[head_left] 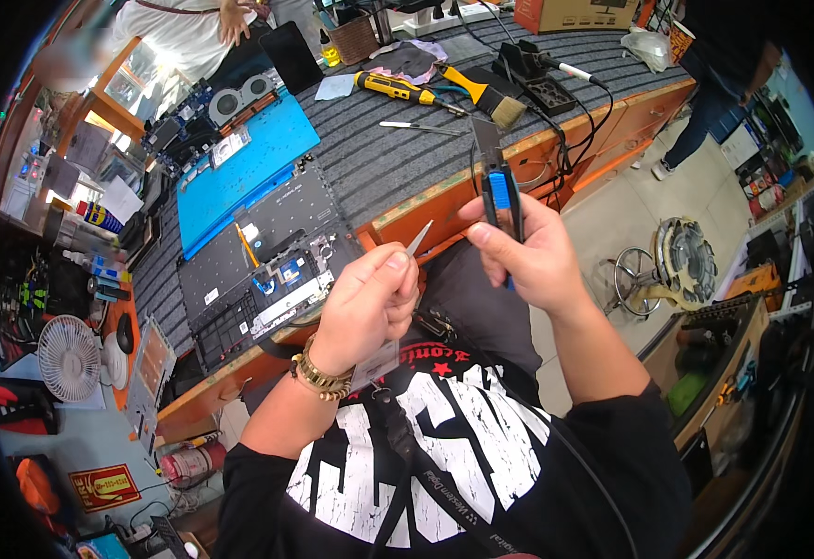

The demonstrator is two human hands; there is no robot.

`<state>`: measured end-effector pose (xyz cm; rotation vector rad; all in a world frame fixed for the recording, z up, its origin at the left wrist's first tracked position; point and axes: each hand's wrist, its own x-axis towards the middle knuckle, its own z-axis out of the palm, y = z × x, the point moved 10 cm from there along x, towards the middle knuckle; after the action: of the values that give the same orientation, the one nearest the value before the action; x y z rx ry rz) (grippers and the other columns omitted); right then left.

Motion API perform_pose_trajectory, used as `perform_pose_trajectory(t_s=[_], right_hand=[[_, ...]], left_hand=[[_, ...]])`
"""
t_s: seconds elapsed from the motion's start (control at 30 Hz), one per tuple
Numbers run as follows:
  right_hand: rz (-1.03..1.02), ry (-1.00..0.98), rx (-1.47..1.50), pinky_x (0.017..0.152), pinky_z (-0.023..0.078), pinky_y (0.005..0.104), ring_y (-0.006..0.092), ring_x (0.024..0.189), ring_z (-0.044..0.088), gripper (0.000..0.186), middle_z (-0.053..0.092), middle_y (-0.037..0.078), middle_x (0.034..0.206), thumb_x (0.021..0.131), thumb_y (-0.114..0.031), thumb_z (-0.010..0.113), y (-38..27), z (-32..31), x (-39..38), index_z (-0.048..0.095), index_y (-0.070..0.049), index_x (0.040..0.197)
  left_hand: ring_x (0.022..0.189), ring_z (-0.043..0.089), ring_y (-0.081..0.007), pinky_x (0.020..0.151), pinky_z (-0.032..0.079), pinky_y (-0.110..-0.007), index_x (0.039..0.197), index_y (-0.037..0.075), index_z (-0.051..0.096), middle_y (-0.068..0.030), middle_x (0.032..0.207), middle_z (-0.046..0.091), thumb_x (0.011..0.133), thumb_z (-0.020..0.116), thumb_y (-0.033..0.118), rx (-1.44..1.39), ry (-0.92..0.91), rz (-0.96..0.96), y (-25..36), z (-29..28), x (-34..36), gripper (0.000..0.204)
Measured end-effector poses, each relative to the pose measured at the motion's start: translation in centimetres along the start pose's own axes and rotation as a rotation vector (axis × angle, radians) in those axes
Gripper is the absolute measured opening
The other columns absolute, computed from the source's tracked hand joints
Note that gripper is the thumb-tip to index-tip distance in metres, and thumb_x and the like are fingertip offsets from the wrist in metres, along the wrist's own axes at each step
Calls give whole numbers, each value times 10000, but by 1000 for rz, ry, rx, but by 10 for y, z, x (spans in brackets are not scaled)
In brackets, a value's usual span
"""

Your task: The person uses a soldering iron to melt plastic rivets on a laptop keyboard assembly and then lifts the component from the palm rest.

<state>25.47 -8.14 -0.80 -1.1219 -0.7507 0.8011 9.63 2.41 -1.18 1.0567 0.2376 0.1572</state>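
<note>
In front of my body, my left hand (374,293) is closed in a pinch on a pair of tweezers (420,238), whose tapered metal tip points up and to the right. My right hand (533,247) grips a blue-and-black utility knife (500,191); its broad dark blade points away from me. The two tools are apart. To the left on the bench lies an opened laptop chassis (225,265), dark grey, with a thin orange-yellow stick (245,244) across it. Behind it is a blue mat (281,140) bearing a small drive (230,146).
A circuit board with fans (228,102) sits beyond the mat. Toward the back are a yellow screwdriver (393,88), a brush (500,105) and a soldering iron (570,72). A white fan (69,357) stands at left, a stool (682,261) at right. Two other people are nearby.
</note>
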Motion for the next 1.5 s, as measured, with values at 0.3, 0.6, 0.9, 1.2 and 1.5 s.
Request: perform_pose_trajectory(t_s=[0.3,0.6,0.9,1.2,1.5], right_hand=[[17,-75,-33,559,488,285,99,601,610,107,694,31,787,1099,-45,799,-16,46,15,751,34,1152],[-89,-6,-50,562,462,266,85,597,585,133,657,11,771,1169,-131,730,-34,32,15,714,-7,1125],[-369,31,-964,716,578,495,454,781,731,181,725,181,872,1145,-226,755,-60,31,-23,731,-64,1222],[-323,102,-940,656,552,489,432,752,742,185,717,190,860,1146,-221,769,-68,10,-22,720,-47,1187],[-250,228,-1054,689,587,540,455,817,761,218,754,184,938,1130,-314,773,-57,5,-15,715,-106,1155]], left_hand=[[602,314,-29,513,250,-248,965,96,540,81,757,404,1276,535,325,135,52,61,2,1,-9,386],[599,300,-38,498,227,-261,916,107,509,68,741,386,1263,518,306,18,24,35,8,-9,-13,400],[592,257,-69,489,191,-279,829,154,407,47,718,344,1254,482,305,-121,76,-10,3,-20,-5,458],[567,230,-76,443,215,-263,822,176,367,55,696,278,1300,389,488,-173,6,-115,-2,-18,-2,571],[560,286,-77,461,246,-272,835,131,454,46,695,350,1294,440,495,-34,55,-19,3,-22,0,587]])
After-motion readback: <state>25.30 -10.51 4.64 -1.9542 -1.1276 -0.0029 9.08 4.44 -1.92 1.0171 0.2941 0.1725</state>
